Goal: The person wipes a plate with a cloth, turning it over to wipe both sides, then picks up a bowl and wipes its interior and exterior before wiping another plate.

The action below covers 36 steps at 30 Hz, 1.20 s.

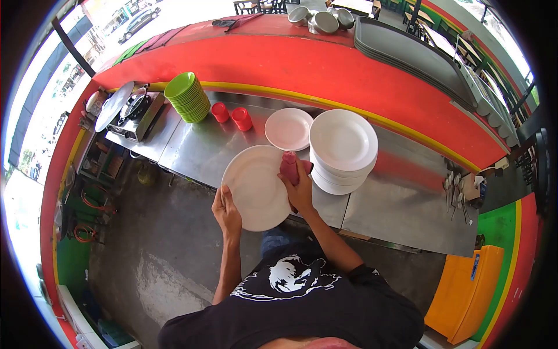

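A large white plate (pixel 256 186) is held up in front of me, tilted, over the counter's front edge. My left hand (pixel 227 209) grips its left rim, thumb on the face and fingers behind. At the plate's right edge, my right hand (pixel 299 189) is closed around a bunched pinkish-red cloth (pixel 290 166). Just right of that hand stands a stack of white plates (pixel 343 139). Behind the held plate, a smaller white plate (pixel 289 129) rests on the steel counter.
The steel counter (pixel 401 203) carries a stack of green bowls (pixel 187 98), red cups (pixel 241 118), a stove (pixel 136 116) at left and spoons (pixel 456 195) at right. Grey trays (pixel 412 58) and metal bowls (pixel 323 22) sit on the red wall. An orange box (pixel 465 294) stands lower right.
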Motion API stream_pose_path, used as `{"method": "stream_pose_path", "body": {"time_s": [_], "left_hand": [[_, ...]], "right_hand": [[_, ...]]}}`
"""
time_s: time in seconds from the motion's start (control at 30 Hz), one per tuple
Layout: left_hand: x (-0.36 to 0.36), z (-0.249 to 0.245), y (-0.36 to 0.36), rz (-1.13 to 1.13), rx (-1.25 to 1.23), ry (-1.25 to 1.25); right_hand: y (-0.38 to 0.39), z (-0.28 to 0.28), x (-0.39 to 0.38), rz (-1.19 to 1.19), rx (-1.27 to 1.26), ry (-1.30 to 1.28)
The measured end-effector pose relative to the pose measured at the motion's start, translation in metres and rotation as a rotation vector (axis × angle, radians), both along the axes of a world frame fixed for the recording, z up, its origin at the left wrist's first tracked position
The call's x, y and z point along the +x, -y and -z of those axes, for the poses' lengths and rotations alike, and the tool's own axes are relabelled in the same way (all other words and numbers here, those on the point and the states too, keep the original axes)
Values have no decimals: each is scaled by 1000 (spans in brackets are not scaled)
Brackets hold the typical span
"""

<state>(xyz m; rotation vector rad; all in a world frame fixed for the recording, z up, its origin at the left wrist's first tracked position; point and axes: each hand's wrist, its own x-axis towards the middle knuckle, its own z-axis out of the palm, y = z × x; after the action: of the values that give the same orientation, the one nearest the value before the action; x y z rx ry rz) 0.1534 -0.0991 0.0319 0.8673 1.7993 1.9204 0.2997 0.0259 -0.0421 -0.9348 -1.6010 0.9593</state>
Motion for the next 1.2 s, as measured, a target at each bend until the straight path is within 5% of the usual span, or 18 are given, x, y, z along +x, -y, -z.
{"method": "stream_pose_path", "body": {"time_s": [0.17,0.33,0.43,0.53,0.63,0.8,0.9,1.0,1.1,1.2], "left_hand": [[-31,-6,9,320,-244,111],[-26,-28,2,488,-394,-37],[-19,-15,-1,495,-446,13],[0,5,1,486,-416,-21],[1,7,3,498,-318,-87],[-16,-5,11,326,-270,-29],[-30,-6,14,179,-132,-22],[-22,-4,11,64,-8,39],[-14,6,11,4,33,106],[-5,19,9,-39,67,190]], "right_hand": [[-4,9,17,-74,-22,-51],[-8,-10,29,-379,209,185],[-5,-22,29,-389,43,427],[8,-15,11,-212,559,467],[21,-16,1,-297,527,401],[16,-29,6,-72,546,430],[25,2,7,-58,164,335],[55,11,4,54,334,389],[95,9,5,-149,252,549],[116,-1,-1,-332,294,451]]}}
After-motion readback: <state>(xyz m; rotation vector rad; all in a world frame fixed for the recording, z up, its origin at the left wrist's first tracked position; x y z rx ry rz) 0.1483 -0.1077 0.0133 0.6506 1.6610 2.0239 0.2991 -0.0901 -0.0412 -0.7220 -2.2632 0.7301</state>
